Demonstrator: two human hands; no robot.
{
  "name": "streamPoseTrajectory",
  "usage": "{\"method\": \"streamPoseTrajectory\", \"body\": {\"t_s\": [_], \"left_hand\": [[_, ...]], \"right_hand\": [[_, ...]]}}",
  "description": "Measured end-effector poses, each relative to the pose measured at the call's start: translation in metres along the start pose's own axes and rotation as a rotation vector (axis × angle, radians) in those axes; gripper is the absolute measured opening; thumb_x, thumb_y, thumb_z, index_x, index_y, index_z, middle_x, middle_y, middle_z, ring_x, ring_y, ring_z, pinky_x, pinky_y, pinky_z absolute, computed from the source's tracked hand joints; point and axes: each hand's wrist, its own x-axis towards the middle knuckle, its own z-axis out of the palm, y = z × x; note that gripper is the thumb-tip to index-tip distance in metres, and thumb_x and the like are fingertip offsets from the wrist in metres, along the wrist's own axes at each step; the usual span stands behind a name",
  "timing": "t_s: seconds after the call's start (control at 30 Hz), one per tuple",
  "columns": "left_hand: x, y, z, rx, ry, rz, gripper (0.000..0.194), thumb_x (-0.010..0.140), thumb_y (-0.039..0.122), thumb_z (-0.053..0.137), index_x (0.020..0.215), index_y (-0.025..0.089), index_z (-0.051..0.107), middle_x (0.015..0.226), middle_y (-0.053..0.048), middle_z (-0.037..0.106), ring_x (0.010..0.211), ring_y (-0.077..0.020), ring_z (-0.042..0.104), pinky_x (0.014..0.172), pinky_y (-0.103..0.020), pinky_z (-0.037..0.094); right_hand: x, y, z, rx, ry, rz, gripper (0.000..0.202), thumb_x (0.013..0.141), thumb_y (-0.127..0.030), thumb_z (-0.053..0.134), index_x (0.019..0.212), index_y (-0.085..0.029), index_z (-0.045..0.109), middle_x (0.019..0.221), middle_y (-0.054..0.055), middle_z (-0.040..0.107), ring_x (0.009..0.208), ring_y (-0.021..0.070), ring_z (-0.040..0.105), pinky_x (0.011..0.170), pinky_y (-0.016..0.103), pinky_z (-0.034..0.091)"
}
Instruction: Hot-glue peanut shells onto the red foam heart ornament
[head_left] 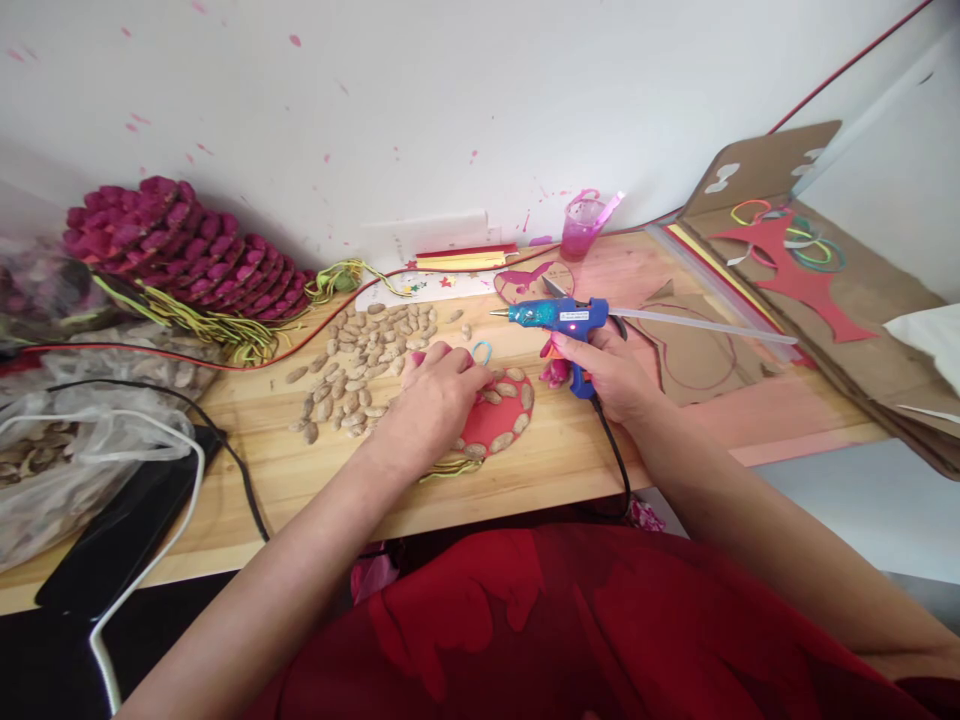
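In my right hand (611, 370) is a blue glue gun (559, 317), its nozzle pointing left above the table and a clear glue stick (705, 330) sticking out of its back. My left hand (442, 395) rests over a red heart-like card (487, 425), fingers curled down at its upper left; what lies under the fingertips is hidden. Unshelled peanuts (519, 422) line the edge of this card. A light blue loop (481, 352) shows just beyond my left fingers, and yellow-green cords (454, 467) at the card's lower edge. Loose peanuts (345, 395) lie spread left of my left hand.
Stacked pink peanut-covered pieces (187, 250) lean at the back left. A cup of pink liquid (581, 228) stands by the wall. Cut cardboard (697, 350) and red scraps (817, 280) lie right. A plastic bag (97, 460), phone-like black slab (112, 545) and cables occupy the left.
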Motion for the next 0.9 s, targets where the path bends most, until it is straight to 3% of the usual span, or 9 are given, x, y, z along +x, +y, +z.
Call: {"method": "streamPoseTrajectory", "body": {"t_s": [0.2, 0.57, 0.73, 0.9], "left_hand": [[0.001, -0.008, 0.006, -0.017, 0.01, 0.072, 0.021, 0.102, 0.023, 0.051, 0.104, 0.026, 0.071, 0.101, -0.009, 0.067, 0.102, -0.0284, 0.054, 0.09, -0.048, 0.041], [0.001, -0.011, 0.007, -0.005, 0.007, 0.114, 0.025, 0.102, 0.02, 0.048, 0.109, 0.026, 0.072, 0.1, -0.01, 0.066, 0.103, -0.0293, 0.055, 0.089, -0.047, 0.043], [-0.002, -0.009, -0.002, -0.011, 0.006, 0.041, 0.028, 0.099, 0.016, 0.048, 0.108, 0.026, 0.073, 0.102, -0.01, 0.067, 0.104, -0.0295, 0.057, 0.093, -0.049, 0.044], [-0.014, -0.021, -0.021, -0.073, 0.063, -0.134, 0.031, 0.095, 0.014, 0.049, 0.111, 0.024, 0.074, 0.104, -0.009, 0.073, 0.105, -0.0301, 0.061, 0.093, -0.049, 0.045]], "right_hand": [[-0.001, 0.0, -0.001, -0.004, -0.006, 0.017, 0.043, 0.064, -0.057, 0.089, 0.073, -0.02, 0.068, 0.059, -0.001, 0.065, 0.055, 0.0146, 0.062, 0.055, 0.027, 0.051], [-0.001, -0.001, 0.0, 0.014, 0.007, 0.028, 0.045, 0.061, -0.058, 0.091, 0.073, -0.02, 0.069, 0.06, -0.001, 0.065, 0.055, 0.0144, 0.062, 0.054, 0.027, 0.051], [-0.001, -0.002, -0.001, -0.006, -0.001, 0.02, 0.044, 0.064, -0.057, 0.09, 0.074, -0.02, 0.068, 0.06, 0.0, 0.065, 0.055, 0.0146, 0.062, 0.055, 0.027, 0.051], [-0.001, -0.001, -0.001, -0.008, -0.02, 0.008, 0.045, 0.064, -0.058, 0.089, 0.074, -0.019, 0.069, 0.057, 0.0, 0.064, 0.055, 0.015, 0.063, 0.055, 0.027, 0.051]]}}
